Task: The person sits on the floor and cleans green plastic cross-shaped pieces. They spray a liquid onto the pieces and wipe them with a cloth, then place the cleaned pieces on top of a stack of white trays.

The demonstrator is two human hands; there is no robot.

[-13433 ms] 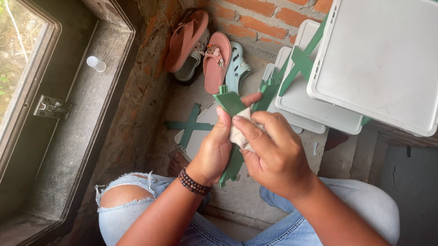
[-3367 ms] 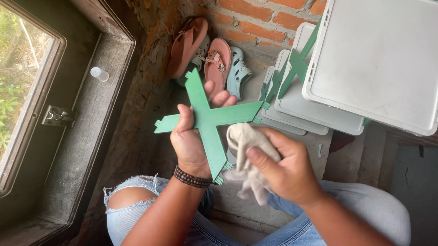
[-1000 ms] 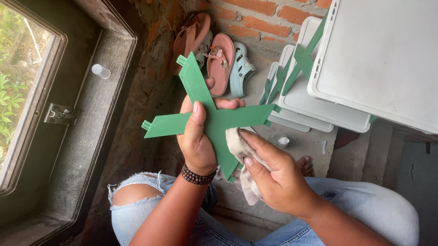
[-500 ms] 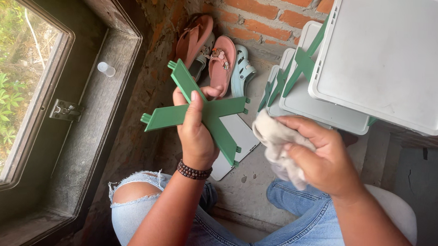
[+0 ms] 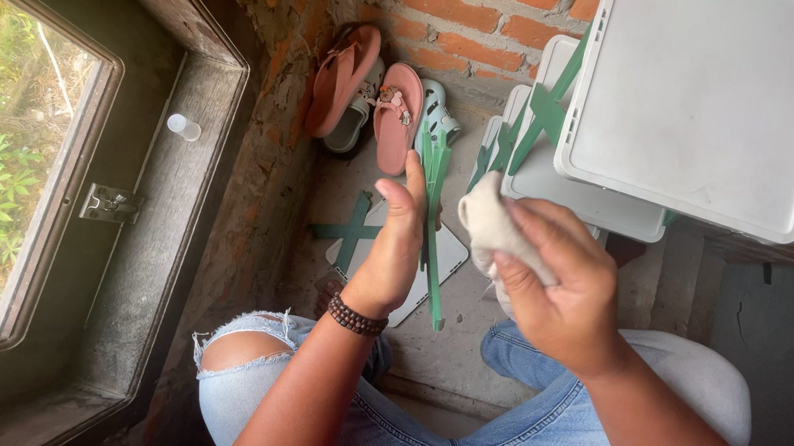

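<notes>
Seated by a window (image 5: 23, 198) set in a brick wall (image 5: 477, 30), a person in torn jeans is seen from above, with a small clear cup (image 5: 183, 126) resting on the sill. A thin green cross-shaped piece (image 5: 433, 242) is held edge-on in the left hand (image 5: 401, 241), its grip closed around the middle of the piece, thumb raised along one side. The piece is judged light and stiff, probably plastic or thin board, with narrow arms that could snap if bent; it is best taken at the centre where the arms meet. A second green cross (image 5: 352, 232) lies flat on the floor on a white panel (image 5: 445, 256). Pink sandals (image 5: 371, 93) are propped against the bricks. To the right, a crumpled pale cloth (image 5: 495, 232), soft and easily bunched, is pinched in the right hand (image 5: 559, 288). Stacked white trays (image 5: 706, 103) with green pieces between them stand beyond.
</notes>
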